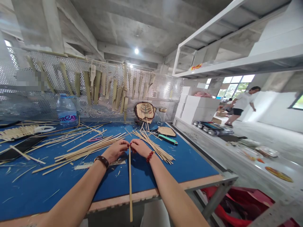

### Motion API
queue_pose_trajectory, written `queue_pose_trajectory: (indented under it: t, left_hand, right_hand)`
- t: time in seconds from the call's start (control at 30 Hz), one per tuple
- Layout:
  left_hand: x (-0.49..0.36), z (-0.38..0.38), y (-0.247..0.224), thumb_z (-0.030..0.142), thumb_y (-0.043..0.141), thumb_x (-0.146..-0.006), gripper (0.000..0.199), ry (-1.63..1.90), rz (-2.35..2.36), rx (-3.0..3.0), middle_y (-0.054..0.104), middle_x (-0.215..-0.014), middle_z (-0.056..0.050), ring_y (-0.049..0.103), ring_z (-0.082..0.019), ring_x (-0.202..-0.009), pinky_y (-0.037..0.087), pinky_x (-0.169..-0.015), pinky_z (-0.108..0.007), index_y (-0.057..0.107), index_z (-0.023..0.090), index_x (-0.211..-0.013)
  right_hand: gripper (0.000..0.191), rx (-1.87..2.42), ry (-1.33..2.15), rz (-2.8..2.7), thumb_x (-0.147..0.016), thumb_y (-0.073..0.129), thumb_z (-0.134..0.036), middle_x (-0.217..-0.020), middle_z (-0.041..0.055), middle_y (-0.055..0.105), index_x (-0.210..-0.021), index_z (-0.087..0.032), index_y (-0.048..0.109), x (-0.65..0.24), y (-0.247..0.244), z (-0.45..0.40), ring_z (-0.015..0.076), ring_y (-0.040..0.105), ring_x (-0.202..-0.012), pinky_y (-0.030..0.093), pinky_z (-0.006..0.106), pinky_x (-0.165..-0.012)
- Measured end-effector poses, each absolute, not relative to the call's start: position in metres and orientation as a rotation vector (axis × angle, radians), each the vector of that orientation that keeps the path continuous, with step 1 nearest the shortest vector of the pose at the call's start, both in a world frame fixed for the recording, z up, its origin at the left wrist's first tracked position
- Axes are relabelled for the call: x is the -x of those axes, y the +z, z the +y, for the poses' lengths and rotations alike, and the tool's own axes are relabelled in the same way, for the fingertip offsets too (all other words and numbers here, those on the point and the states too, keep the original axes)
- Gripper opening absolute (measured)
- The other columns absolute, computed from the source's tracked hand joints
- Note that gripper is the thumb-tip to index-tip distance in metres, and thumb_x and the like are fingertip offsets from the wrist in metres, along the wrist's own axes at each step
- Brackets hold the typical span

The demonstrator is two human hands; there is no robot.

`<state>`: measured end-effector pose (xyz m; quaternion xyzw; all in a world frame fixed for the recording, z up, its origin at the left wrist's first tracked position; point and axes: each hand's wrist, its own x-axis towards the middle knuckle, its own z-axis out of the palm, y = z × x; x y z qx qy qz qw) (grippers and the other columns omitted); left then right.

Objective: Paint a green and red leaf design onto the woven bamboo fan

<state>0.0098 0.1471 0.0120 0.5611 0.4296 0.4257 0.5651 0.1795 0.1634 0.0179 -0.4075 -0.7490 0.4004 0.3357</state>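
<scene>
A long, narrow bamboo strip (130, 186) runs down from my fingertips and over the table's front edge. My left hand (117, 150) pinches its far end from the left, with a dark bracelet on that wrist. From the right, my right hand (140, 148) pinches the same end, and a red bead bracelet circles that wrist. The fingertips of both hands nearly meet. Beside my left hand lies a loose bundle of bamboo strips (92, 148). Another bundle of strips (161, 149) fans out just right of my right hand.
On the blue tabletop (194, 170) are a green-handled knife (168, 139), a woven fan (145, 112), a glass jar (162, 116) and a large water bottle (67, 109). Split bamboo pieces (97, 86) hang on the mesh panel behind. A person (242, 105) walks at the far right.
</scene>
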Motion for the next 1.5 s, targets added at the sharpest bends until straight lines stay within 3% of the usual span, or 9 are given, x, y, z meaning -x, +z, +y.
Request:
queue_pose_trajectory:
  t: [0.27, 0.47, 0.6, 0.7, 0.87, 1.1, 1.33, 1.5]
  left_hand:
    - [-0.005, 0.146, 0.016, 0.026, 0.062, -0.088, 0.013, 0.884, 1.049, -1.296, 0.056, -0.073, 0.003, 0.051, -0.009, -0.059, 0.045, -0.056, -0.024, 0.059, 0.014, -0.083]
    - [-0.01, 0.144, 0.019, 0.017, 0.068, -0.075, 0.009, 0.935, 1.082, -1.335, 0.054, -0.063, 0.005, 0.045, -0.009, -0.055, 0.036, -0.053, -0.022, 0.06, 0.015, -0.072]
    - [-0.01, 0.144, 0.023, 0.023, 0.07, -0.066, 0.011, 0.959, 1.069, -1.315, 0.056, -0.065, 0.004, 0.047, -0.01, -0.058, 0.034, -0.053, -0.022, 0.061, 0.018, -0.071]
    - [-0.006, 0.143, 0.026, 0.031, 0.07, -0.067, 0.016, 0.969, 1.03, -1.278, 0.059, -0.072, 0.001, 0.052, -0.012, -0.064, 0.037, -0.055, -0.023, 0.061, 0.019, -0.073]
    - [-0.003, 0.142, 0.028, 0.032, 0.072, -0.065, 0.019, 0.992, 0.976, -1.258, 0.061, -0.075, 0.0, 0.054, -0.012, -0.067, 0.039, -0.058, -0.022, 0.06, 0.02, -0.073]
    - [-0.003, 0.143, 0.028, 0.03, 0.071, -0.066, 0.017, 1.038, 0.992, -1.234, 0.059, -0.075, 0.0, 0.053, -0.011, -0.066, 0.039, -0.058, -0.022, 0.059, 0.02, -0.074]
    - [-0.003, 0.138, 0.034, 0.033, 0.065, -0.07, 0.018, 1.09, 0.979, -1.232, 0.06, -0.081, -0.001, 0.057, -0.013, -0.074, 0.046, -0.07, -0.026, 0.055, 0.022, -0.08]
    - [-0.007, 0.137, 0.028, 0.043, 0.067, -0.073, 0.028, 0.999, 1.034, -1.258, 0.062, -0.087, -0.003, 0.056, -0.012, -0.069, 0.043, -0.059, -0.023, 0.057, 0.021, -0.086]
  right_hand:
    - [0.016, 1.073, 1.118, -2.014, -0.085, 0.048, -0.012, -0.057, -0.0041, 0.054, -0.071, -0.017, 0.054, -0.181, 0.02, 0.163, 0.0094, 0.053, -0.053, 0.042, 0.019, -0.053]
    - [0.017, 1.115, 1.188, -1.963, -0.082, 0.048, -0.01, -0.058, -0.0028, 0.056, -0.069, -0.017, 0.056, -0.179, 0.019, 0.163, 0.0111, 0.055, -0.052, 0.046, 0.021, -0.052]
    - [0.018, 1.126, 1.299, -1.869, -0.084, 0.046, -0.012, -0.059, -0.0009, 0.058, -0.068, -0.018, 0.053, -0.178, 0.019, 0.163, 0.0128, 0.058, -0.053, 0.051, 0.025, -0.055]
    - [0.016, 1.084, 1.351, -1.747, -0.09, 0.047, -0.022, -0.067, -0.0005, 0.059, -0.075, -0.02, 0.051, -0.178, 0.021, 0.162, 0.0114, 0.059, -0.056, 0.053, 0.025, -0.06]
    - [0.024, 1.013, 1.468, -1.719, -0.092, 0.051, -0.033, -0.063, -0.0004, 0.057, -0.073, -0.019, 0.052, -0.179, 0.02, 0.162, 0.01, 0.055, -0.049, 0.045, 0.021, -0.049]
    - [0.025, 0.955, 1.493, -1.779, -0.091, 0.055, -0.037, -0.056, -0.005, 0.049, -0.074, -0.019, 0.049, -0.18, 0.017, 0.161, 0.0095, 0.048, -0.044, 0.041, 0.021, -0.045]
    - [0.024, 1.026, 1.526, -1.659, -0.094, 0.049, -0.033, -0.055, -0.0075, 0.041, -0.074, -0.021, 0.043, -0.176, 0.017, 0.16, 0.0083, 0.041, -0.046, 0.041, 0.019, -0.047]
    - [0.023, 1.08, 1.326, -1.652, -0.095, 0.045, -0.029, -0.055, -0.0062, 0.044, -0.073, -0.021, 0.043, -0.174, 0.017, 0.164, 0.0093, 0.043, -0.046, 0.04, 0.021, -0.047]
